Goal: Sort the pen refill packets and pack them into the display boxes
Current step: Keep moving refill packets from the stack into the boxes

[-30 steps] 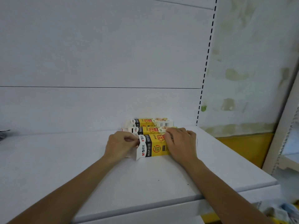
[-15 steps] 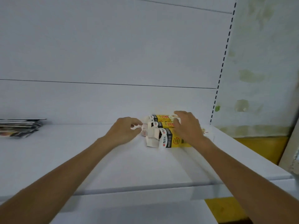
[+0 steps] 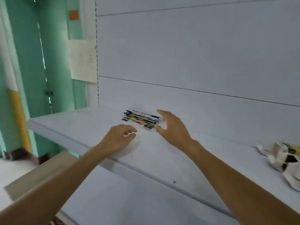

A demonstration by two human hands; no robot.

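White flat shelf board (image 3: 162, 153) out in front, with a pale panel wall behind and a green wall off to the left. Near the back of the shelf, a small flat pile of shiny printed pen refill packets (image 3: 140, 120), black, white and yellow. Just beside the right end of the pile, the right hand (image 3: 174, 128), spread wide with thumb low and fingers high, like a mouth about to bite. Holding nothing, and too blurry to be sure of any touch between thumb and packets. A bit in front of the pile and to its left, the left hand (image 3: 119, 138), fingers loosely bent, pinching nothing, low over the shelf. Far off at the right edge, well apart from the pile, the white, black and yellow cardboard display boxes (image 3: 284, 158), flaps open, only partly in view. Looks like the fetching step: going for packets to sort. Next, probably: close the right hand round the end of the pile, steady the other end with the left, lift it all as one, and carry it over to the boxes. Needs a firm squeeze, to stop slippery packets sliding apart and spilling.
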